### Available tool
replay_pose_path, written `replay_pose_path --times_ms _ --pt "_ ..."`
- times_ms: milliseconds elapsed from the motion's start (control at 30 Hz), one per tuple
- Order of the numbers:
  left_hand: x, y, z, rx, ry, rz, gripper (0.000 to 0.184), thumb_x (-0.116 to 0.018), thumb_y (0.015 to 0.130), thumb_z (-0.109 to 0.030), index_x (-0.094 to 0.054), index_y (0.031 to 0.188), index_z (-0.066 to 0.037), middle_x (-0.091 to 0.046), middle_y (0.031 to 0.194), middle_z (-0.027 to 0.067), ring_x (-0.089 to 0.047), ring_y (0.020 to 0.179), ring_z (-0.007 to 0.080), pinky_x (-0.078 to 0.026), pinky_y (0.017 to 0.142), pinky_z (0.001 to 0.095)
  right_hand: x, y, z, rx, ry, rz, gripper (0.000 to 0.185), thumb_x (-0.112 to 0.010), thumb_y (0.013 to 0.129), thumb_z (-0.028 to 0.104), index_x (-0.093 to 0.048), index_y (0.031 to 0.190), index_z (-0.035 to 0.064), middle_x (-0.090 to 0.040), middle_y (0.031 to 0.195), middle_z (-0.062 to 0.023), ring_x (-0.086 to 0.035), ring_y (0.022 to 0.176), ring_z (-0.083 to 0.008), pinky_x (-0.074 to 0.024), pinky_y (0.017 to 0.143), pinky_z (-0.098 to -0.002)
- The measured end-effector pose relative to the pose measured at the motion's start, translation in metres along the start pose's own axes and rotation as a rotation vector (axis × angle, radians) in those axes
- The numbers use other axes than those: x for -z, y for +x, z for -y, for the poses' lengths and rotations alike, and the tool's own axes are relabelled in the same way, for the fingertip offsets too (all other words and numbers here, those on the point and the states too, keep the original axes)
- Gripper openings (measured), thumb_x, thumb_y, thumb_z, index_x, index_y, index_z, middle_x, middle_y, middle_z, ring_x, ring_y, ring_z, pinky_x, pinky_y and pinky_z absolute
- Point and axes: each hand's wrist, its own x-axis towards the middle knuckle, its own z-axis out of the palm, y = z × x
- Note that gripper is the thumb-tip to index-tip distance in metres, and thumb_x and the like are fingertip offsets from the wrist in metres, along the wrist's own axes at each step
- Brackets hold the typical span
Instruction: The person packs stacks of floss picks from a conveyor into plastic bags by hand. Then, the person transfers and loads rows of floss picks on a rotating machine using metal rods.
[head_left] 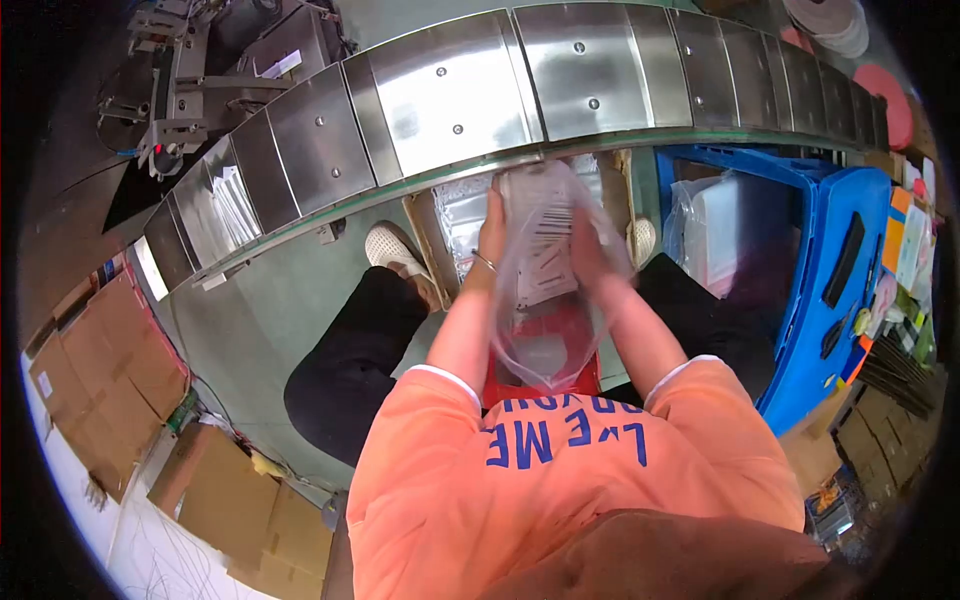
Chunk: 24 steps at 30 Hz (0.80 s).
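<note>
1. One clear plastic bag (548, 205) is raised between both hands, above an open cardboard box (424, 238) and just in front of the steel conveyor (450, 85).
2. That box holds flat, transparent packets (462, 213); the raised bag and the arms cover much of them.
3. A blue plastic crate (852, 265), on the right, contains more clear film bags (712, 235).
4. The bag's long axis runs from the conveyor toward the torso, its loose, flared end nearest the shirt. Dark printed lines show through it, too blurred to read.
5. The left hand (491, 228) grips the bag's left side, fingers partly hidden.
6. The right hand (594, 255) is smeared behind film at the other side; whether it pinches, I cannot tell.
7. Something red (577, 345) below is mostly covered.
</note>
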Motion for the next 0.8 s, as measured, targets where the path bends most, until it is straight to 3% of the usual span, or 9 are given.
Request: replay_pose_path --times_ms 67,133,200,233,267,300,433,700,800 --pt "0.030 0.022 0.017 -0.105 -0.354 -0.010 0.042 -0.035 0.094 -0.036 -0.044 0.124 -0.008 -0.053 0.116 0.0101 -0.051 0.103 0.0222 -0.042 0.089 0.0338 0.042 0.038 0.111 -0.243 1.308 -0.081 0.057 -0.031 0.093 0.047 -0.042 0.126 0.0019 -0.049 0.120 -0.0124 -0.045 0.111 -0.0236 -0.0323 0.097 -0.0332" --pt "0.020 0.015 0.005 -0.124 -0.443 -0.050 0.039 -0.035 0.094 -0.035 -0.047 0.120 -0.007 -0.054 0.111 0.0128 -0.053 0.099 0.0217 -0.043 0.086 0.0339 0.041 0.050 0.085 -0.233 1.295 -0.017 0.065 -0.027 0.091 0.055 -0.044 0.125 0.0027 -0.049 0.121 -0.0111 -0.045 0.111 -0.0235 -0.0296 0.099 -0.0323" --pt "0.015 0.006 0.020 -0.130 -0.282 -0.094 0.040 -0.034 0.094 -0.035 -0.046 0.121 -0.007 -0.054 0.112 0.0127 -0.052 0.100 0.0225 -0.043 0.087 0.0344 0.028 0.053 0.092 -0.517 1.036 -0.133 0.064 -0.023 0.093 0.052 -0.043 0.124 -0.0001 -0.050 0.119 -0.0097 -0.042 0.115 -0.0175 -0.0259 0.102 -0.0312" --pt "0.019 -0.008 0.028 -0.126 -0.201 -0.114 0.041 -0.034 0.094 -0.036 -0.045 0.121 -0.007 -0.054 0.113 0.0127 -0.052 0.100 0.0230 -0.043 0.087 0.0346 -0.008 0.057 0.028 -0.533 0.766 -0.085 0.058 -0.029 0.093 0.047 -0.042 0.127 0.0010 -0.052 0.118 -0.0081 -0.046 0.109 -0.0135 -0.0335 0.096 -0.0308" --pt "0.021 -0.007 0.033 -0.121 -0.120 -0.134 0.042 -0.034 0.094 -0.036 -0.045 0.122 -0.006 -0.053 0.113 0.0126 -0.052 0.101 0.0234 -0.042 0.088 0.0348 -0.011 0.059 0.020 -0.534 0.764 -0.087 0.058 -0.029 0.093 0.047 -0.042 0.127 0.0010 -0.052 0.118 -0.0081 -0.046 0.109 -0.0135 -0.0335 0.096 -0.0308" --pt "0.035 -0.044 0.044 -0.113 -0.042 -0.156 0.043 -0.034 0.094 -0.036 -0.045 0.122 -0.006 -0.053 0.114 0.0126 -0.051 0.102 0.0238 -0.042 0.088 0.0350 -0.011 0.061 0.020 -0.512 0.714 -0.072 0.058 -0.029 0.093 0.047 -0.042 0.127 0.0012 -0.052 0.117 -0.0080 -0.047 0.109 -0.0136 -0.0339 0.096 -0.0307" --pt "0.024 0.026 0.044 -0.040 0.280 -0.249 0.045 -0.033 0.094 -0.038 -0.043 0.124 -0.005 -0.053 0.115 0.0124 -0.050 0.104 0.0254 -0.041 0.089 0.0359 -0.009 0.059 0.006 -0.462 0.525 -0.006 0.057 -0.030 0.093 0.046 -0.041 0.128 0.0017 -0.053 0.117 -0.0080 -0.048 0.108 -0.0137 -0.0356 0.094 -0.0305" --pt "0.037 0.031 0.063 0.031 0.938 -0.365 0.051 -0.031 0.094 -0.040 -0.039 0.127 -0.003 -0.051 0.119 0.0122 -0.049 0.109 0.0287 -0.038 0.092 0.0377 0.029 -0.024 -0.001 -0.271 0.159 0.105 0.055 -0.032 0.093 0.044 -0.040 0.129 0.0028 -0.054 0.115 -0.0080 -0.051 0.105 -0.0141 -0.0389 0.091 -0.0301" --pt "0.038 0.029 0.060 0.050 1.185 -0.408 0.053 -0.030 0.094 -0.041 -0.038 0.129 -0.002 -0.051 0.120 0.0121 -0.048 0.110 0.0299 -0.037 0.094 0.0383 0.009 0.015 0.020 -0.189 0.024 0.149 0.055 -0.033 0.093 0.043 -0.040 0.130 0.0032 -0.055 0.115 -0.0080 -0.052 0.104 -0.0142 -0.0402 0.090 -0.0300"
